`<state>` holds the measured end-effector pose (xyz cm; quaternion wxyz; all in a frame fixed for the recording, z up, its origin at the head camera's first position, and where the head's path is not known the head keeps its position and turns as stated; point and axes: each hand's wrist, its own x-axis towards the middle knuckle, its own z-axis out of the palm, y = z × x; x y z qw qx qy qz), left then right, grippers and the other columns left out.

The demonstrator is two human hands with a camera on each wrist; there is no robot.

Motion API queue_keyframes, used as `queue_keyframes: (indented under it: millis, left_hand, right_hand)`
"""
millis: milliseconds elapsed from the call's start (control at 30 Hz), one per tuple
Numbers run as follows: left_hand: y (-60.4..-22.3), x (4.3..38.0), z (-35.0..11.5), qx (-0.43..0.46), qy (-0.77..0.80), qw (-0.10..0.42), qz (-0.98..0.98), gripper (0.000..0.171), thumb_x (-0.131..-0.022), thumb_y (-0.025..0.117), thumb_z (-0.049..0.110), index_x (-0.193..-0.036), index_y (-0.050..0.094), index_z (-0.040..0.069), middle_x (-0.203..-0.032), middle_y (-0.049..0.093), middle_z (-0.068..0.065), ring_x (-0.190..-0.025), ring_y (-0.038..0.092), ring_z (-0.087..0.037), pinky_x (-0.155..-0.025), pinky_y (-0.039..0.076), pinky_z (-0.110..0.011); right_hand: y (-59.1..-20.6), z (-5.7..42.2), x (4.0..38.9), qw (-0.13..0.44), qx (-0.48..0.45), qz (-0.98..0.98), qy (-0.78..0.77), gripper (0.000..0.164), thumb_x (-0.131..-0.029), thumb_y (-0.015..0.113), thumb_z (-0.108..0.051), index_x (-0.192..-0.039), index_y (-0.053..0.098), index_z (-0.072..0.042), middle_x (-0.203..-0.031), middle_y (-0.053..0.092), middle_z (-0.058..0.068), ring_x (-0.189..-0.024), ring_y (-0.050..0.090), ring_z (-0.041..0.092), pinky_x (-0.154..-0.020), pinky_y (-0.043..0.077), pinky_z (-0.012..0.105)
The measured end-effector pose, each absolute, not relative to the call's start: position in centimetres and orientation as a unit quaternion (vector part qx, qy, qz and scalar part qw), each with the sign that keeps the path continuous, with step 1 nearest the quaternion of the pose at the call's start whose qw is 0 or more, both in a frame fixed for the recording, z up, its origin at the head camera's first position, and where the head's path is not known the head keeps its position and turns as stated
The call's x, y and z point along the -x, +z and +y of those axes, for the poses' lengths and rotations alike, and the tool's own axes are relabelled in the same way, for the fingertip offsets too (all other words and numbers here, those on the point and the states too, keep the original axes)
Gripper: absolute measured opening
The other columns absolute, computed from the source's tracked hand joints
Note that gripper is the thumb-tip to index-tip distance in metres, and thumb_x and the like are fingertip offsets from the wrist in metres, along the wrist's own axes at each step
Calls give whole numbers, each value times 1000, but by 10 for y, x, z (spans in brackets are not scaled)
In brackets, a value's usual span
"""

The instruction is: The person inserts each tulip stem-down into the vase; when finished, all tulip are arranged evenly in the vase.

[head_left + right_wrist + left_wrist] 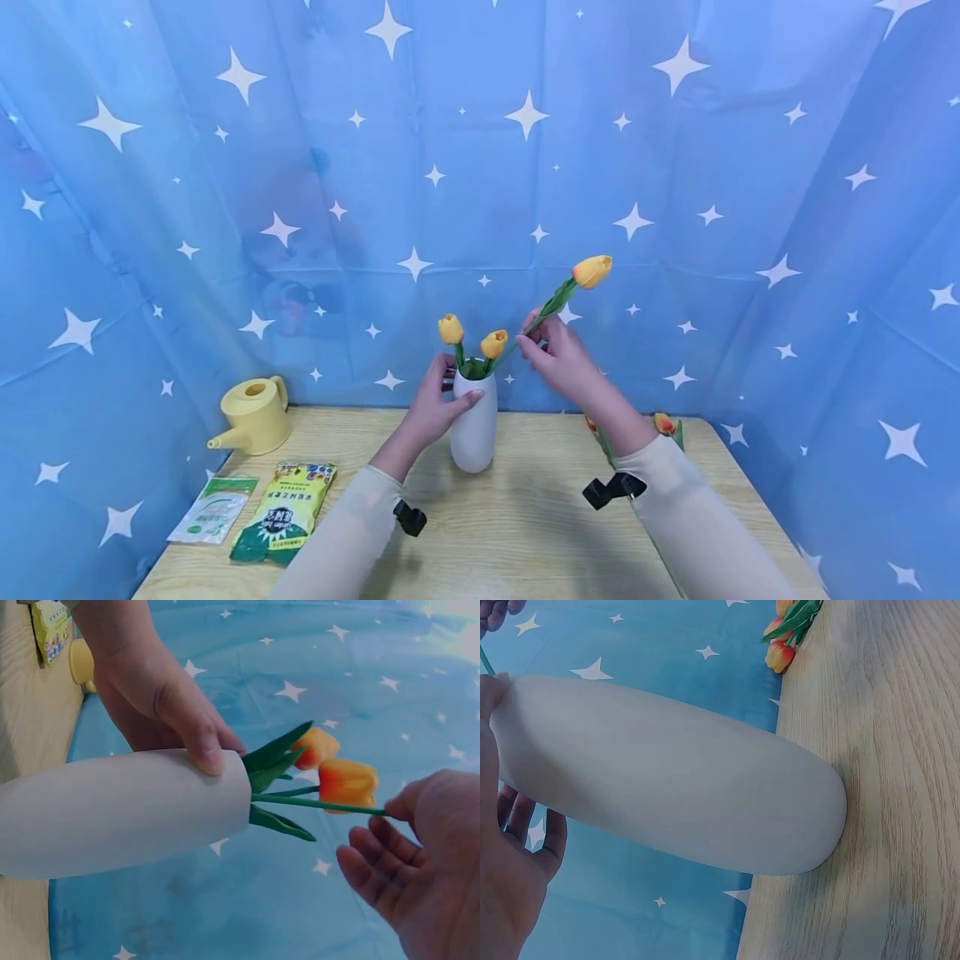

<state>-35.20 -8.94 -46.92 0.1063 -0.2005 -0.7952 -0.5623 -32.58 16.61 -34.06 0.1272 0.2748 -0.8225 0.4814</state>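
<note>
A white vase (474, 429) stands on the table, and my left hand (435, 408) holds it around its upper part, thumb lying near the rim. Two yellow-orange tulips (451, 329) stick up from its mouth with green leaves. To the right and higher, my right hand (558, 354) pinches the stem of another yellow tulip (592, 272), whose bloom leans up to the right. In the right wrist view, that tulip's green stem (322, 803) runs from the fingertips into the vase mouth; its lower end is hidden inside.
A yellow watering can (255, 417) stands at the table's back left. In front of it lie a yellow-green bag (285, 512) and a smaller white-green packet (213, 510). Orange-red tulips (664, 423) lie at the back right, partly hidden by my right arm. A blue starry curtain (480, 208) hangs behind.
</note>
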Motion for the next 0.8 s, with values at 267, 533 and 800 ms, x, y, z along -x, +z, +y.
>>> queue_keyframes:
  millis: [267,533,800]
  left_hand:
    - [-470,353,-91,214,-561,112,-792,60,-100,83,46,-142,51,17,-141,59,-5,-133,60,-30,-112,51,-63]
    - [-469,354,-91,219,-570,111,-784,57,-101,84,38,-143,53,15,-140,59,-6,-133,60,-30,-112,51,-62]
    - [-468,354,-89,217,-564,117,-788,57,-101,84,38,-141,52,14,-139,59,-7,-131,61,-30,-111,52,-60]
  right_hand:
    - [-347,157,325,122,-282,-843,442,7,-111,68,-11,-113,63,-7,-90,72,8,-71,67,26,-61,57,36]
    - [-359,147,326,126,-291,-859,401,6,-108,73,-11,-112,68,-10,-96,76,6,-80,70,18,-69,60,37]
    - [-375,142,329,82,-256,-840,472,15,-109,73,-15,-119,74,-4,-99,81,8,-83,78,22,-73,65,36]
